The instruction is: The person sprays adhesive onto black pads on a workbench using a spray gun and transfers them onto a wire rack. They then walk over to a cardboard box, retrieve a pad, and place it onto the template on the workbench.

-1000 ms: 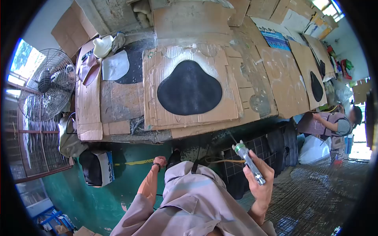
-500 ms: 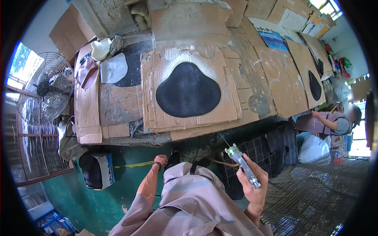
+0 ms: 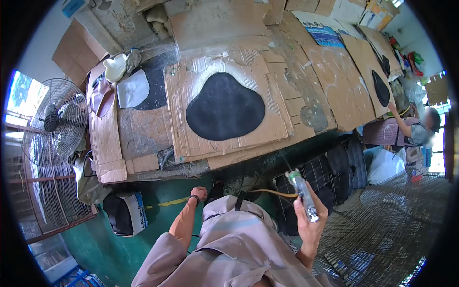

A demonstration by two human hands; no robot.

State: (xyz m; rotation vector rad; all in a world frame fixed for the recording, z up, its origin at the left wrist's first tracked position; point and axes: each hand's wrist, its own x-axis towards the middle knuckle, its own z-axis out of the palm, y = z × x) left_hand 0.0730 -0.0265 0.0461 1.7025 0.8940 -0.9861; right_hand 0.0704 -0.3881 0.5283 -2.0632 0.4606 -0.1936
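In my right hand (image 3: 311, 210) is a metallic spray gun (image 3: 303, 195) with a green ring near its nozzle, pointing up toward the table edge. A thin yellowish hose (image 3: 272, 192) runs up to it from the left. My left hand (image 3: 199, 193), with a dark band at the wrist, hangs closed beside my apron (image 3: 234, 239); nothing shows sticking out of the fist. On the bench in front of me, a black rounded triangular piece (image 3: 225, 107) lies flat on a cardboard sheet (image 3: 179, 138). Whitish residue surrounds its upper edge. Neither hand touches it.
A caged fan (image 3: 55, 119) stands at left. Near it on the bench are a brown piece (image 3: 102, 98) and a pale sheet (image 3: 133, 90). Below lies a box with black pieces (image 3: 125, 214). At far right, another person (image 3: 406, 129) reaches toward a black piece (image 3: 381, 88).
My right hand has shifted slightly right and down, with the spray gun turned more upright. The view has shifted a little. The other person's arm now reaches up to the bench.
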